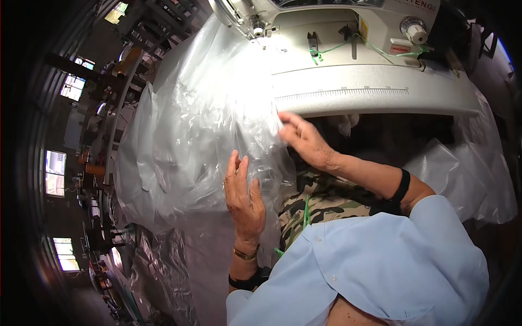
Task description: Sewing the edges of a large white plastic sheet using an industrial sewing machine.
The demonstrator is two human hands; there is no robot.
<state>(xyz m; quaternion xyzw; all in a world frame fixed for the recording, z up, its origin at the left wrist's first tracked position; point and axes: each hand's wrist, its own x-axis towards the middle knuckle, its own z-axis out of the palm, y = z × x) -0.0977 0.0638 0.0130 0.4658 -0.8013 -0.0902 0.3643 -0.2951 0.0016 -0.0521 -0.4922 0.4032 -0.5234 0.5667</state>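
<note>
A large heap of clear plastic sheeting spreads over the left of the sewing machine's bed and hangs down toward my lap. My right hand is at its right edge, just below the machine's front rim, with fingers and thumb pinching a fold of plastic. My left hand is raised over the lower part of the sheeting, fingers stretched upward and thumb apart, holding nothing. The sewing machine stands ahead of me, its lit needle area beside the top of the sheeting.
A ruler scale runs along the machine's front edge. Green thread trails over its bed near a small black tool. More clear plastic hangs at the right. Racks and windows line the left side.
</note>
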